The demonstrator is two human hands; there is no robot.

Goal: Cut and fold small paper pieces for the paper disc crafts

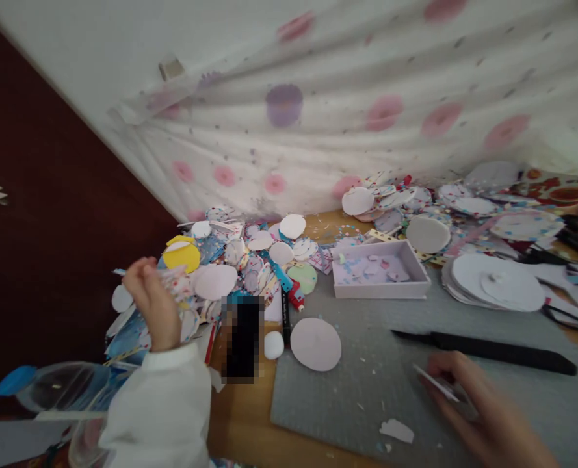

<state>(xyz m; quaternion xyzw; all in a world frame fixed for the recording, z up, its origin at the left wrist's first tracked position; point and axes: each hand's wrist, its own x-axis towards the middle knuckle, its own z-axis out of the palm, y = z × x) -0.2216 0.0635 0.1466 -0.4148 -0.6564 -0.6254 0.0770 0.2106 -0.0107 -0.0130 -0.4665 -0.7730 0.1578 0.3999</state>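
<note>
Right hand (484,416), no legible writing

Grey mat (367,364), black ruler (488,351), yellow disc (181,255), pink-spotted white curtain (367,110).

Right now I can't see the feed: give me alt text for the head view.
The left hand is raised over a heap of paper circles, pinching a patterned paper piece, while the right hand rests on a grey cutting mat holding a thin white slip. A black ruler, a pale cut circle and a shallow box of scraps lie on the mat.
</note>
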